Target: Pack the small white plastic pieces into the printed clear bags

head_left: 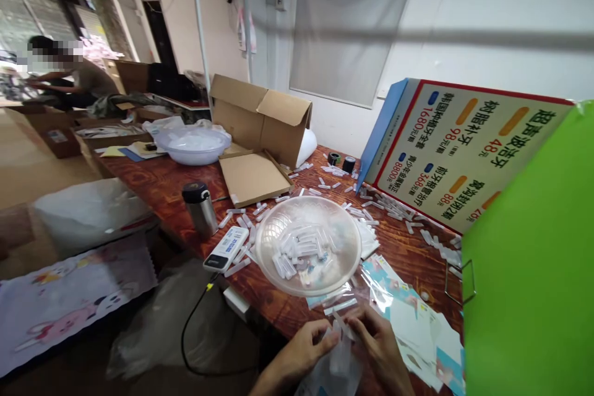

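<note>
At the bottom of the view, a small clear plastic bag [341, 356] hangs between my hands, with a whitish translucent piece showing through it. My left hand [310, 343] is closed, pinching the bag's left side between thumb and fingers. My right hand [374, 335] is closed at the bag's upper right edge; its fingertips are partly hidden. Just beyond them stands a wide translucent basin [266, 260] holding a heap of small clear plastic tubes [309, 241]. Printed cards [417, 328] lie spread beside my right hand, and more clear bags [341, 297] rest at the basin's near edge.
A green panel [533, 260] and a printed sign board [464, 148] border the table's right side. Leftward are a power bank [226, 249] with a cable, a steel flask [200, 210], an open carton [257, 117] and another basin [192, 151]. A person [88, 77] sits far left.
</note>
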A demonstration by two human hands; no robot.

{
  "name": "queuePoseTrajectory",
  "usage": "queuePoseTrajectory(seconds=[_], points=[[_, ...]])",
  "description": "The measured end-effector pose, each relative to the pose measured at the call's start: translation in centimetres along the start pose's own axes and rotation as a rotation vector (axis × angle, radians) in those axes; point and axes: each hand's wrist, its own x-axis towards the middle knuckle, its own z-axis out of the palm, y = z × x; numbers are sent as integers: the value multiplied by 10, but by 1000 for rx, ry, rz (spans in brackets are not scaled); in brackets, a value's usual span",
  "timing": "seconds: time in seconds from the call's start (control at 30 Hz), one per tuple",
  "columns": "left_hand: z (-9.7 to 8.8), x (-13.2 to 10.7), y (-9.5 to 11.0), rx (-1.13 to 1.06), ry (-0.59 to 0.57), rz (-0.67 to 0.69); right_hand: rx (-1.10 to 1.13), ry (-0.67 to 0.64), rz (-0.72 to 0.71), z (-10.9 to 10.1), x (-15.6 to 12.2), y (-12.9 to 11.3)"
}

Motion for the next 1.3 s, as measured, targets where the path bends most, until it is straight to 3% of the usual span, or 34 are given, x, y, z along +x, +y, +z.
queuePoseTrajectory(seconds=[0.1, 0.23, 0.37, 0.5, 0.6, 0.73, 0.83, 0.97, 1.07, 1.2, 1.3], points=[[-12, -9, 2, -56, -32, 77, -213, -203, -185, -7, 27, -36], [-20, -20, 0, -229, 110, 55, -642, -207, -356, -4, 97, -72], [-17, -30, 5, -426, 251, 4, -1234, -453, -212, 18, 162, -71], [-18, -37, 8, -363, 303, 14, -1281, -504, -181, 27, 179, -63], [-23, -36, 4, -283, 331, 18, -1194, -469, -254, 16, 165, -69], [-27, -29, -3, -175, 247, 76, -676, -447, -375, -11, 121, -80], [-25, -22, -2, -85, 140, 73, -383, -537, -331, -29, 78, -79], [-14, -16, 5, 3, -24, -3, -226, -693, -253, -48, 30, -68], [-2, -11, 7, 27, -105, -92, -146, -583, -147, -57, 7, -49], [18, -4, 4, 58, -194, -137, 103, -251, 125, -53, -17, -14], [33, 2, -1, 83, -222, -174, 166, -66, 133, -47, -37, 7]])
